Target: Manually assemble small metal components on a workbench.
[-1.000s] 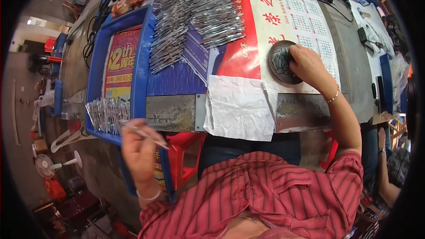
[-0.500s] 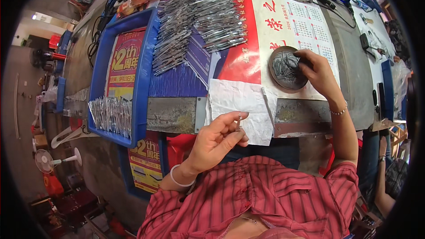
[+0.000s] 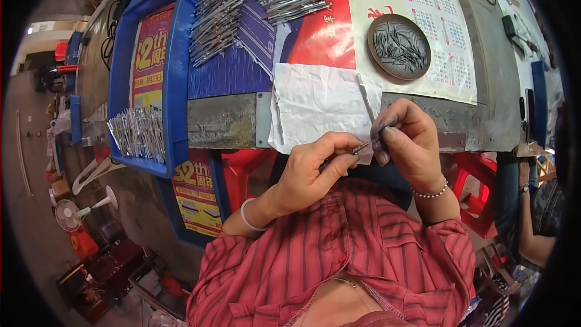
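Left hand [image 3: 315,169] and right hand [image 3: 407,139] both pinched on thin silver metal tool [image 3: 362,146], held just off near edge of grey metal workbench [image 3: 224,122], over white paper sheet [image 3: 318,106]. Round dark dish of small metal pins [image 3: 399,46] further back.

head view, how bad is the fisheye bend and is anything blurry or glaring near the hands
Head view: strong fisheye bend, the metal bench edge bows and black corners ring the frame. Even, soft light with no hard shadows. Left hand and right hand are fairly sharp, the small metal piece between them slightly soft. Mild glare on the white paper; the rim smears.
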`<action>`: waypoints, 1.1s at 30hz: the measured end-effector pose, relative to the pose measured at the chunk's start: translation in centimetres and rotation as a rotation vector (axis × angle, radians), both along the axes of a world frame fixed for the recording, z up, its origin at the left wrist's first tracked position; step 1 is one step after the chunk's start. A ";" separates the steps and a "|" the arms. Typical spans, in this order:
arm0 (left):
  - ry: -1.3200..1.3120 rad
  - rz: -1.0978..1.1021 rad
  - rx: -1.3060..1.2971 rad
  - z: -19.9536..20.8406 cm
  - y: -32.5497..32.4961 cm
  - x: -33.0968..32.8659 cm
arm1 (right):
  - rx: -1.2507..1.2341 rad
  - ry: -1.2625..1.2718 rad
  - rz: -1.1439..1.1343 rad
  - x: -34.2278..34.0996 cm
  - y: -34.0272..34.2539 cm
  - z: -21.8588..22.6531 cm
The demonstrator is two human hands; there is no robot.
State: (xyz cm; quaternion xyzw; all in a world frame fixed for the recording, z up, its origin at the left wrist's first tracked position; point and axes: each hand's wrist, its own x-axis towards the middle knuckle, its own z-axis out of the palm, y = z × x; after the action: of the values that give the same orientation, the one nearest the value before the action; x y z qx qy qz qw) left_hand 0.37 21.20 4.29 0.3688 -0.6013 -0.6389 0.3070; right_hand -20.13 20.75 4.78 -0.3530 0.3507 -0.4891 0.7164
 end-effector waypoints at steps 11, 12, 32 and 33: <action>0.006 0.065 -0.027 -0.2 0.7 0.4 | 0.015 0.010 0.043 1.4 0.6 -0.2; 0.004 0.061 -0.029 -0.2 0.7 0.5 | 0.010 0.048 0.049 1.5 0.6 -0.2; -0.187 0.129 -0.582 0.0 0.4 0.3 | -0.212 0.299 -0.067 2.3 2.0 -0.5; -0.242 0.139 -0.676 -0.1 0.3 0.4 | -0.221 0.340 -0.055 2.3 2.1 -0.6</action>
State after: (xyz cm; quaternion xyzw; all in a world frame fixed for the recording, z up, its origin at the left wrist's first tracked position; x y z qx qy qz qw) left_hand 0.77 21.51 4.21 0.3592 -0.7840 -0.3337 0.3808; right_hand -17.84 22.80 4.16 -0.4971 0.4202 -0.4772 0.5904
